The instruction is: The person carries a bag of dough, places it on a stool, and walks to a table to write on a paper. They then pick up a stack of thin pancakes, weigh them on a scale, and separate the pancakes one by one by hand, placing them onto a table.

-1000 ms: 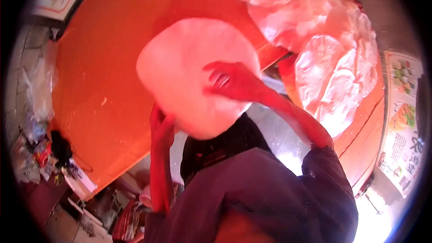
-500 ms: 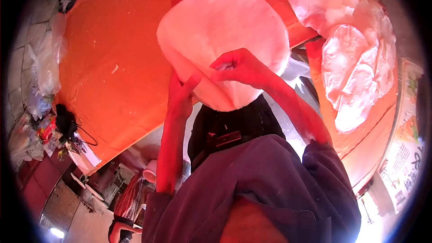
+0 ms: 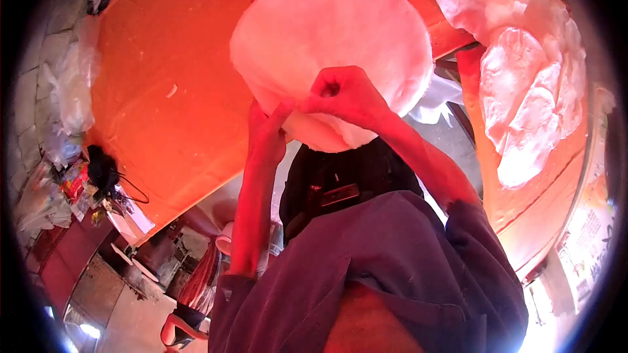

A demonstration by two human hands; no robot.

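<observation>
An orange table (image 3: 163,98) fills most of the view, lit hard so that everything has a red cast. A second orange surface (image 3: 543,196) sits to the right of it, and between the two is a gap where a grey floor shows. On the far right part of the surfaces lies a heap of pale, thin round sheets (image 3: 530,72), overlapping one another, some hanging toward the near edge. Off the left edge of the table there is a clutter of bags and packets (image 3: 59,150) on the floor, with a dark bundle (image 3: 103,170) just beside the table's near-left corner.

The person holds one pale round sheet (image 3: 333,33) up over the near edge of the table, its face spread wide and its lower rim gathered. The right hand (image 3: 347,95) is closed in a fist, pinching that lower rim. The left hand (image 3: 265,134) comes up from below with fingers (image 3: 278,114) pressed to the same rim, touching the right hand. Both hands are together at the bottom of the sheet. Dark sleeves (image 3: 405,268) cover the arms nearest the viewer.
</observation>
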